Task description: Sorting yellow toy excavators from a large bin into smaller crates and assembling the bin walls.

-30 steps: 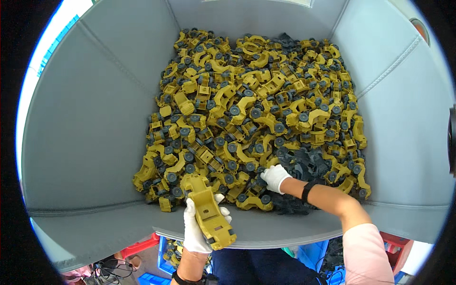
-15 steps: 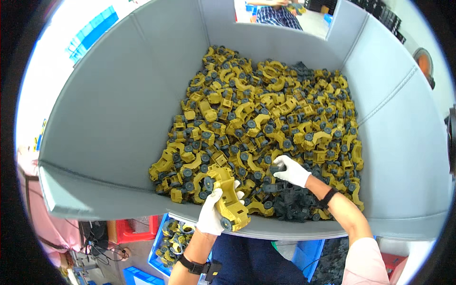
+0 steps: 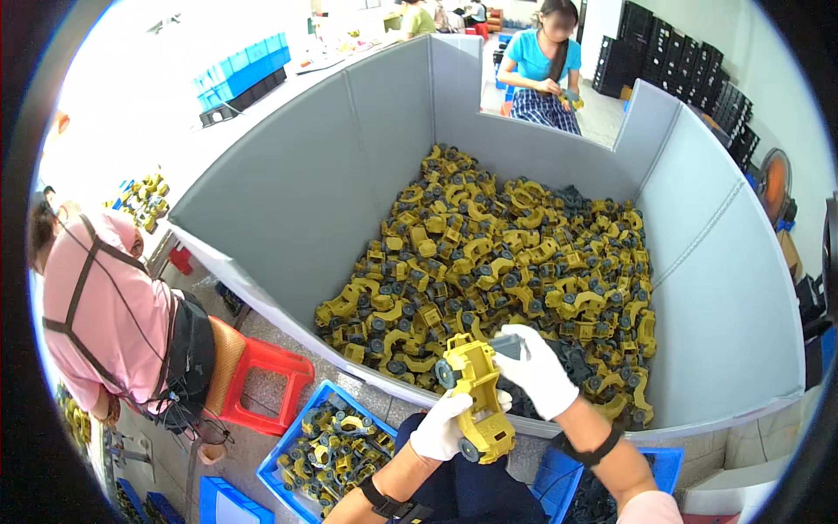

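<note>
Gripping a yellow toy truck body (image 3: pixel 485 403) right now, around 5 o'clock in the view, is the gloved left hand (image 3: pixel 441 426): fingers wrapped round its lower part, thumb side toward me. It's tilted lengthwise, with two dark wheels showing on its 9 o'clock side. The gloved right hand (image 3: pixel 541 374) sits at about 2 o'clock from the truck, fingers pinching a dark grey part (image 3: pixel 506 347). That part is right by the truck's upper edge, but can't tell if they're actually touching.

Just past both hands, toward 12, the big grey bin (image 3: pixel 288 201) holds a huge heap of similar yellow bodies (image 3: pixel 489 262) with dark wheels. More of those fill a blue crate (image 3: pixel 291 430) at 7 o'clock, and another blue crate (image 3: pixel 668 467) near 5 has black parts in it. Red stool (image 3: pixel 292 368) at 8. Co-worker in pink (image 3: pixel 113 306) over at 9, another in a blue top (image 3: pixel 524 54) at 1 holding something small and yellowish.
</note>
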Motion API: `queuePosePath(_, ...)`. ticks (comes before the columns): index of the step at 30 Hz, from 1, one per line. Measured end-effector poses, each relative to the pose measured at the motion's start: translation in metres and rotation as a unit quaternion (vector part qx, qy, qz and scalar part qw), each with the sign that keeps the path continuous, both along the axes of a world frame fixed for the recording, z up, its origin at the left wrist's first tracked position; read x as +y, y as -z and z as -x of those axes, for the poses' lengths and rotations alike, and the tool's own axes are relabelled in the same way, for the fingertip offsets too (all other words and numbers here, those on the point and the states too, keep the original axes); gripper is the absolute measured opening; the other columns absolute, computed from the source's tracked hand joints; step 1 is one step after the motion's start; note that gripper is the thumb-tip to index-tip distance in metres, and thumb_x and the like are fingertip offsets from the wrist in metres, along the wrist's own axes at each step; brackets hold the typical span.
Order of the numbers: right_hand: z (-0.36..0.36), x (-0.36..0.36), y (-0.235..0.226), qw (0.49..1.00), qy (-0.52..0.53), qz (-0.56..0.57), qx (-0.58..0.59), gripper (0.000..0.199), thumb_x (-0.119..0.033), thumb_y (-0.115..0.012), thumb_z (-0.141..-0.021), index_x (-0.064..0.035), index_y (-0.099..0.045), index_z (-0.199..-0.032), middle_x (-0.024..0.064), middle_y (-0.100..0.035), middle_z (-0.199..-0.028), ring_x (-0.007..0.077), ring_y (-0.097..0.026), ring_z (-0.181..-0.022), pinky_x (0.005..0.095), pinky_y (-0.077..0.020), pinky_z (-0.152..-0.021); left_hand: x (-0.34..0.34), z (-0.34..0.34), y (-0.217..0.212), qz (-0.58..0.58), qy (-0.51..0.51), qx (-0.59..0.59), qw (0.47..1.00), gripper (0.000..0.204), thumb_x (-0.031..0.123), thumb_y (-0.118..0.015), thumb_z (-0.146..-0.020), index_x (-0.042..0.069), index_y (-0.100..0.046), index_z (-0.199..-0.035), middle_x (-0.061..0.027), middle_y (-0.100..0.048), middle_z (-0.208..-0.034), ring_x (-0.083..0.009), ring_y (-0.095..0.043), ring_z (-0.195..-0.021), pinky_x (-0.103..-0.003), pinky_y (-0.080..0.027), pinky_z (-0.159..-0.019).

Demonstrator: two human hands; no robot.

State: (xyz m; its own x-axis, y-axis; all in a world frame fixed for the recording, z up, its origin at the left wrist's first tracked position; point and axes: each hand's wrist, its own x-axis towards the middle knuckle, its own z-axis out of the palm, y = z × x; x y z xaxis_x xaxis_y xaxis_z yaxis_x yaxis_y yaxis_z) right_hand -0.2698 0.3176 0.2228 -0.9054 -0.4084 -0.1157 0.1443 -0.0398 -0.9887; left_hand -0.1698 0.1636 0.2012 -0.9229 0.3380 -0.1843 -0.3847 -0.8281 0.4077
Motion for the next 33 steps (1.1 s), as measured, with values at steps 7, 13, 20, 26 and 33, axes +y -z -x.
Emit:
queuePosePath(7,-0.079,0.005,-0.029,0.970,0.125,-0.134,0.161,0.072,-0.012,-0.073,-0.084,0.0000,-0.035,-0.144,0.0135,-0.064,-0.111,0.0153,-0.062,-0.094,0.0298,-0.0507,-0.083,0.010,-0.045,-0.003,-0.020,0.006,0.056,0.998,0.070,0.029,-0.072,-0.076,0.005,-0.045,-0.135,-0.0170,-0.061,-0.119,-0.0304,-0.060,-0.110,-0.041,-0.046,-0.099)
queuePosePath(13,-0.112,0.016,-0.049,0.960,0.199,-0.084,0.180,0.071,-0.002,-0.063,-0.089,-0.0030,-0.026,-0.149,0.0114,-0.065,-0.101,0.0097,-0.059,-0.071,0.0245,-0.0512,-0.062,0.014,-0.065,-0.026,-0.016,-0.016,0.106,0.994,0.087,0.007,-0.083,-0.065,0.006,-0.036,-0.138,-0.0140,-0.057,-0.127,-0.0282,-0.059,-0.114,-0.043,-0.045,-0.102)
queuePosePath(20,-0.157,0.046,-0.103,0.996,-0.041,0.032,-0.075,0.060,-0.003,-0.070,-0.084,-0.0016,-0.037,-0.134,0.0137,-0.060,-0.099,0.0118,-0.062,-0.066,0.0251,-0.0512,-0.052,-0.006,-0.080,-0.001,-0.020,-0.073,0.077,0.994,0.075,-0.004,-0.083,-0.055,0.010,-0.049,-0.121,-0.0076,-0.059,-0.117,-0.0299,-0.057,-0.117,-0.046,-0.042,-0.105)
queuePosePath(26,-0.162,0.026,-0.088,0.968,-0.142,-0.179,0.100,0.078,-0.024,-0.082,-0.078,-0.0024,-0.040,-0.140,0.0110,-0.064,-0.094,0.0116,-0.064,-0.069,0.0262,-0.0535,-0.061,-0.009,-0.089,-0.005,0.084,-0.081,0.114,0.987,0.076,-0.002,-0.081,-0.056,0.011,-0.047,-0.124,-0.0067,-0.056,-0.121,-0.0236,-0.054,-0.119,-0.038,-0.046,-0.100)
queuePosePath(33,-0.169,0.029,-0.077,0.936,-0.090,-0.233,0.248,0.076,-0.029,-0.081,-0.078,0.0033,-0.046,-0.137,0.0195,-0.065,-0.094,0.0213,-0.068,-0.075,0.0309,-0.0549,-0.071,-0.008,-0.092,-0.004,0.140,-0.088,0.133,0.977,0.080,0.007,-0.086,-0.057,0.011,-0.044,-0.125,-0.0078,-0.054,-0.123,-0.0231,-0.054,-0.118,-0.036,-0.045,-0.101)
